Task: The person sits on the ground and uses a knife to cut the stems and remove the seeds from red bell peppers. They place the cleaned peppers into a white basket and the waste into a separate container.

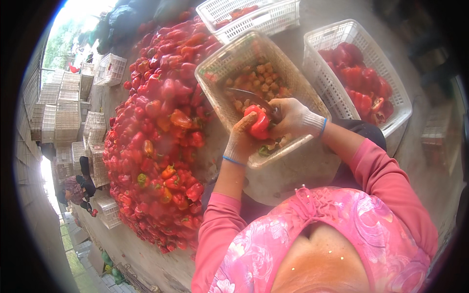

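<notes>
My left hand (243,137), in a soiled knit work glove, holds a red bell pepper (258,122) over a plastic crate (220,58). My right hand (291,116), gloved too, grips a knife (253,96) with a curved blade, close against the pepper; the blade points to the upper left. Cut pepper cores (265,77) and scraps lie in the crate. To the right, a white crate (401,86) holds red peppers (361,80), some of them cut open.
A large heap of red peppers (157,106) lies on the floor at the left. Another white crate (256,23) with red pieces stands at the top. Stacked crates (67,106) and a person (77,190) are farther left.
</notes>
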Demonstrator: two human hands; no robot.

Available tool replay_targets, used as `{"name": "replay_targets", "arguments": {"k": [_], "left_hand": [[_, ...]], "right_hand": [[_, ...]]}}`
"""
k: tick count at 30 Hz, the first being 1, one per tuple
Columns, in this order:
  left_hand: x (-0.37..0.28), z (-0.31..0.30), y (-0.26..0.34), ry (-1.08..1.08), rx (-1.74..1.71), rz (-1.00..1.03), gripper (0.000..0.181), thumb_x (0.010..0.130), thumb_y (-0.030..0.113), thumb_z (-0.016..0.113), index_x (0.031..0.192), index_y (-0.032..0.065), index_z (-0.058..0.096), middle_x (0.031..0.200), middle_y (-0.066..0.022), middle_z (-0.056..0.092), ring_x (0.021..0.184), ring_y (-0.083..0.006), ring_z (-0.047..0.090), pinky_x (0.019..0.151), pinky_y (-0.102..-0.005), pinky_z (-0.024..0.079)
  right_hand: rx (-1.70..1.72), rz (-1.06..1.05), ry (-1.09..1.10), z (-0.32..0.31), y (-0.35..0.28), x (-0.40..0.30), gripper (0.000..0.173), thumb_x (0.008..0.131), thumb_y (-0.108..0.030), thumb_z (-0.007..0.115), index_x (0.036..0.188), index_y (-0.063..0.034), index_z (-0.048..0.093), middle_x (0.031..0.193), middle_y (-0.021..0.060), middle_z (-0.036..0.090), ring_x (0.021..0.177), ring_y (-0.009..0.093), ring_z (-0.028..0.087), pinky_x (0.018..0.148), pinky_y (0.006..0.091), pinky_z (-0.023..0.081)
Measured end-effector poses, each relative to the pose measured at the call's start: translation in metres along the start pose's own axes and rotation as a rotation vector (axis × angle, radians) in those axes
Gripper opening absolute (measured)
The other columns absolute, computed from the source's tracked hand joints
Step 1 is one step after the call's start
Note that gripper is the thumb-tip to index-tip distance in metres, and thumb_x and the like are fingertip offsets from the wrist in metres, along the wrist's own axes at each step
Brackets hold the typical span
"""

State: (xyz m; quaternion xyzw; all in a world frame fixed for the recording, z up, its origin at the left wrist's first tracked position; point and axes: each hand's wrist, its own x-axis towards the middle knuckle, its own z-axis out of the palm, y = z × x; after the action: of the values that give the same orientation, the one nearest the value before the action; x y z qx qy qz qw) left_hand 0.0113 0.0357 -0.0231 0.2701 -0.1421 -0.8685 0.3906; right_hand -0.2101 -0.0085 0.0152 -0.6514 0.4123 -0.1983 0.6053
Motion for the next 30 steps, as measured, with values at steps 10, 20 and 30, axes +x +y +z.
{"name": "replay_targets", "arguments": {"k": [10, 20, 30], "left_hand": [[-0.004, 0.000, 0.008, 0.079, -0.077, 0.190, 0.060, 0.095, 0.032, 0.071, 0.146, 0.0088, 0.050, 0.132, -0.0177, 0.063, 0.117, -0.0379, 0.066, 0.089, -0.0565, 0.060], [0.083, 0.140, 0.010, -0.090, 0.216, 0.276, 0.047, 0.095, 0.022, 0.070, 0.137, 0.0095, 0.053, 0.119, -0.0100, 0.067, 0.095, -0.0245, 0.070, 0.067, -0.0435, 0.062], [0.000, -0.225, 0.157, 0.425, -0.067, 0.741, 0.017, 0.093, 0.011, 0.066, 0.111, 0.0100, 0.065, 0.094, -0.0047, 0.066, 0.083, -0.0211, 0.066, 0.063, -0.0356, 0.052]], "right_hand": [[1.056, -0.004, 0.295, -0.022, -0.012, -0.009, 0.022, 0.087, -0.029, 0.076, 0.098, -0.0123, 0.068, 0.084, 0.0004, 0.068, 0.061, 0.017, 0.061, 0.049, 0.0306, 0.049], [0.687, 0.312, 0.520, -0.035, 0.177, 0.044, 0.018, 0.106, -0.028, 0.057, 0.106, -0.0128, 0.066, 0.081, 0.0005, 0.066, 0.068, 0.014, 0.065, 0.054, 0.0274, 0.052], [0.511, 0.538, 0.269, 0.040, 0.044, 0.051, 0.041, 0.086, -0.018, 0.078, 0.120, -0.0052, 0.059, 0.080, 0.0057, 0.066, 0.054, 0.013, 0.059, 0.041, 0.0257, 0.041]]}}
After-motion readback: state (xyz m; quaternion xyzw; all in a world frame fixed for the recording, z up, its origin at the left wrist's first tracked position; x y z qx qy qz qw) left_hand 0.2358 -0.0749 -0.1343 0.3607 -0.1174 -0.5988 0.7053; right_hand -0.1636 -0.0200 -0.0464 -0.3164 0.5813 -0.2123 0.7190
